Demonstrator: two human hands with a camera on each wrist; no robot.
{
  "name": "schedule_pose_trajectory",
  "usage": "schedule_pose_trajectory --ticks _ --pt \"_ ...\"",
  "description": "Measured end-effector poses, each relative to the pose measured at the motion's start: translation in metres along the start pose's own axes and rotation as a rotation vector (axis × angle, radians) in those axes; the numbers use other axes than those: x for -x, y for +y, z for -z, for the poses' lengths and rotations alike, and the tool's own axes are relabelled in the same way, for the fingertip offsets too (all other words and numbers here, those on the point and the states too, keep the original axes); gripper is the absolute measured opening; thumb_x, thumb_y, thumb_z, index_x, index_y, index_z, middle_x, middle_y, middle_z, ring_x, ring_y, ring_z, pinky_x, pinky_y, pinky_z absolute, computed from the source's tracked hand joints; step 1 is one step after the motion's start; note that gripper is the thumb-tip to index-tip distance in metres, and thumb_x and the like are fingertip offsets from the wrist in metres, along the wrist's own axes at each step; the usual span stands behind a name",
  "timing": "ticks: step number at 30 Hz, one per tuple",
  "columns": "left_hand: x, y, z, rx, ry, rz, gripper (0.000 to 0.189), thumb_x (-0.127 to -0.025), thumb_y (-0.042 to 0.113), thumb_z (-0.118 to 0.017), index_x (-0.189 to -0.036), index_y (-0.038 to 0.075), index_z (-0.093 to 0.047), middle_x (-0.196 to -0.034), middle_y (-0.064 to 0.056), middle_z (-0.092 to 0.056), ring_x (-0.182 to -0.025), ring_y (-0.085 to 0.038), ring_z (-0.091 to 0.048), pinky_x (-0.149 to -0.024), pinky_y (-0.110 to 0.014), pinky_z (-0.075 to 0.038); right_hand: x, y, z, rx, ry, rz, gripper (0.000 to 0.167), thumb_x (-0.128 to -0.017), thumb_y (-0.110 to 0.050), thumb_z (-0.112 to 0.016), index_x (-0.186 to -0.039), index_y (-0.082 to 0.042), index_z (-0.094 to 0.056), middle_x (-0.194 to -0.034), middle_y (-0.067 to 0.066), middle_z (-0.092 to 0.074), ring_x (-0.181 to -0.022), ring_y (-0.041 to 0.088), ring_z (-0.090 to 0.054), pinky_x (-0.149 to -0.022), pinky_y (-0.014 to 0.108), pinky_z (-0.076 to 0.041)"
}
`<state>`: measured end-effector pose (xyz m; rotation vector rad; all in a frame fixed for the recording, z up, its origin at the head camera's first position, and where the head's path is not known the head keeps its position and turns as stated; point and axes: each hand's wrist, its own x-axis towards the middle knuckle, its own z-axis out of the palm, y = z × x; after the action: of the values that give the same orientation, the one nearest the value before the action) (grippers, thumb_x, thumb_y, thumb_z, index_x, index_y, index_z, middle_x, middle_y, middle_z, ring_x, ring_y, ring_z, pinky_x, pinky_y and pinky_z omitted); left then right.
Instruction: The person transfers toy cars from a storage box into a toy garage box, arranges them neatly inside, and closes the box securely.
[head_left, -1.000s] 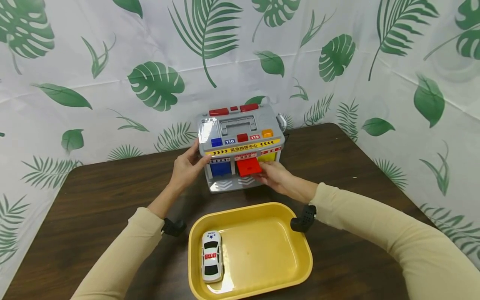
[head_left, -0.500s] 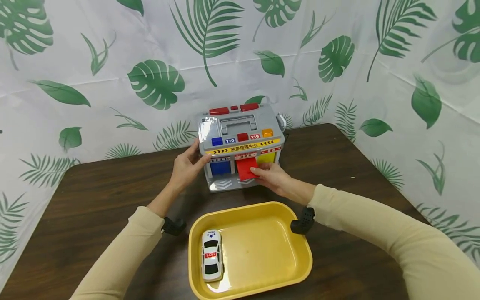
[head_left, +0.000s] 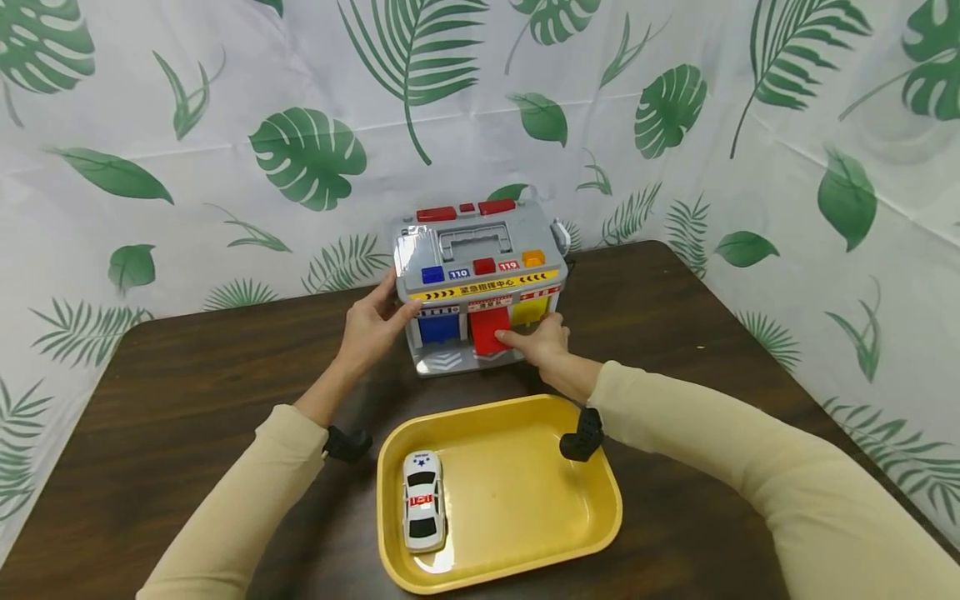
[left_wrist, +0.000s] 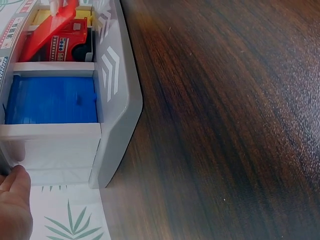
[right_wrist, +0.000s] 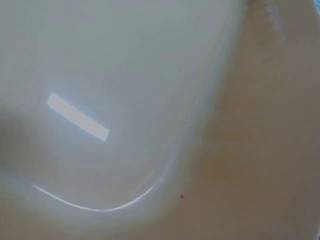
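Note:
A grey toy emergency station stands at the back of the table. My left hand grips its left front corner, thumb in front and fingers along the side. With its thumb, my right hand presses the red door of the middle bay; its other fingers are partly hidden. In the left wrist view that door tilts outward at its lower edge, a fingertip touching it. Behind it sits a red toy fire truck. The blue door on the left is down, and the yellow door is on the right.
In front of the station lies a yellow tray, with a white toy police car at its left side. A leaf-patterned cloth hangs behind the dark wooden table. The right wrist view is washed out and blurred.
The red door has swung down from sticking out nearly level to hanging close to the bay. My right thumb has moved from beside it onto its front. The left hand keeps its place.

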<state>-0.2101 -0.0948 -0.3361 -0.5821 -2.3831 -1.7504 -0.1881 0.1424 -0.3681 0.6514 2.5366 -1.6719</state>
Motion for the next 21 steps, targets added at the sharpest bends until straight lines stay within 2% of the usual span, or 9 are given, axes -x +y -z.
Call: schedule_pose_trajectory --ticks 2,6,9,14,21 --pt "-0.001 0.000 0.000 -0.008 0.003 -0.001 0.066 -0.089 0.009 -0.065 -0.142 -0.006 -0.030 -0.137 -0.024 -0.046 -0.112 -0.034 -0.056 -0.094 -0.043 -0.047 -0.001 0.000 0.000 0.042 0.020 -0.019 0.089 -0.078 -0.030 -0.077 -0.141 0.000 -0.021 -0.139 0.023 -0.028 -0.123 0.034 -0.033 -0.110 0.044 -0.034" --pt "-0.002 -0.002 0.000 -0.010 0.002 -0.001 0.065 -0.089 0.007 -0.064 -0.143 -0.005 -0.030 -0.137 -0.024 -0.046 -0.112 -0.035 -0.057 -0.093 -0.042 -0.047 -0.003 -0.001 -0.001 0.080 0.024 -0.042 0.098 -0.079 -0.032 -0.076 -0.146 0.000 -0.012 -0.145 0.026 -0.016 -0.127 0.038 -0.032 -0.111 0.045 -0.032" --pt "-0.005 -0.014 -0.001 -0.011 0.010 0.000 0.066 -0.089 0.010 -0.065 -0.144 -0.002 -0.030 -0.136 -0.022 -0.048 -0.110 -0.034 -0.058 -0.092 -0.041 -0.048 -0.004 -0.002 -0.002 0.071 0.028 -0.036 0.100 -0.079 -0.030 -0.076 -0.147 -0.002 -0.008 -0.147 0.026 -0.011 -0.129 0.038 -0.030 -0.112 0.045 -0.030" --pt "-0.011 -0.035 -0.001 -0.040 0.023 -0.007 0.068 -0.088 0.018 -0.067 -0.145 0.006 -0.032 -0.134 -0.018 -0.052 -0.107 -0.029 -0.061 -0.090 -0.038 -0.050 -0.005 -0.003 -0.004 0.035 0.056 -0.029 0.098 -0.078 -0.027 -0.077 -0.146 -0.004 -0.010 -0.146 0.024 -0.013 -0.128 0.037 -0.032 -0.112 0.045 -0.030" --pt "-0.013 -0.036 0.000 -0.038 0.024 -0.002 0.069 -0.087 0.021 -0.068 -0.144 0.005 -0.033 -0.133 -0.017 -0.053 -0.106 -0.028 -0.062 -0.089 -0.037 -0.051 -0.008 -0.004 -0.012 -0.023 0.120 -0.021 0.095 -0.077 -0.028 -0.078 -0.144 -0.007 -0.013 -0.142 0.021 -0.019 -0.127 0.035 -0.035 -0.112 0.043 -0.031"
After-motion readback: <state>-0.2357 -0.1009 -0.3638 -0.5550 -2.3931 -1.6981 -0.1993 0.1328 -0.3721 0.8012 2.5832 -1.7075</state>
